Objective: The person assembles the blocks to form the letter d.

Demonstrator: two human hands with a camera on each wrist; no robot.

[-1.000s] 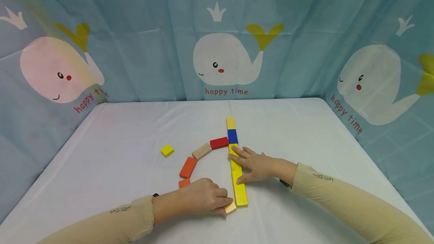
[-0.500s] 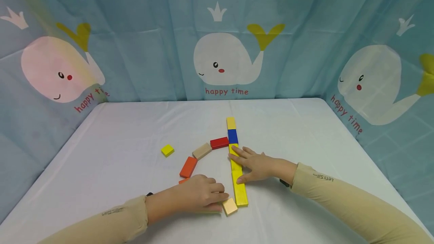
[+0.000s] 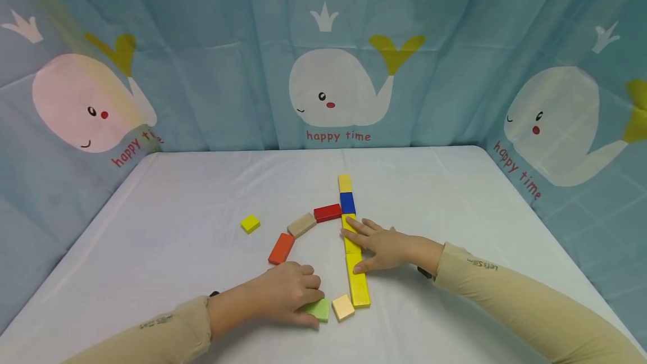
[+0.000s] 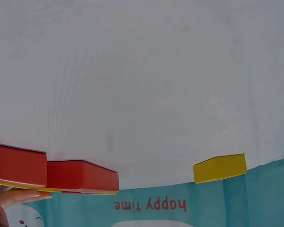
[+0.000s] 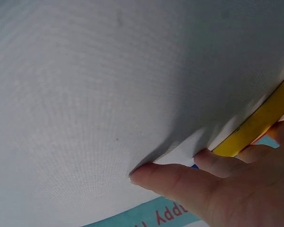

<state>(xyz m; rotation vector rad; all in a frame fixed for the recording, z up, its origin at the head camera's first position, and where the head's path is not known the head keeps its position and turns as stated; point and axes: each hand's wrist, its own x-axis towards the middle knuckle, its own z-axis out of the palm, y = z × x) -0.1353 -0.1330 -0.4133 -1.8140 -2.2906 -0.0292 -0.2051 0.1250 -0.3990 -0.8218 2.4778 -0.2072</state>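
My left hand (image 3: 290, 291) pinches a light green block (image 3: 318, 310) between thumb and curled fingers, low in the head view. Just right of it lies a pale wooden block (image 3: 343, 308), near the lower yellow block (image 3: 360, 291). My right hand (image 3: 382, 246) rests with spread fingers on the straight yellow column, its thumb on the lower block. In the right wrist view the fingers lie along the yellow side (image 5: 260, 122). An orange-red block (image 3: 281, 249), a beige block (image 3: 301, 225) and a red block (image 3: 327, 213) curve leftward from the column. Another orange-red block is hidden behind my left hand.
A blue block (image 3: 347, 203) and a light yellow block (image 3: 345, 183) continue the column at its far end. One loose yellow block (image 3: 250, 224) sits left of the curve. The white table (image 3: 445, 190) is backed by a blue whale-print curtain (image 3: 227, 89).
My left hand has let go of the pale wooden block and moved left, onto the green block, which now shows. The right hand stays in place on the yellow blocks.
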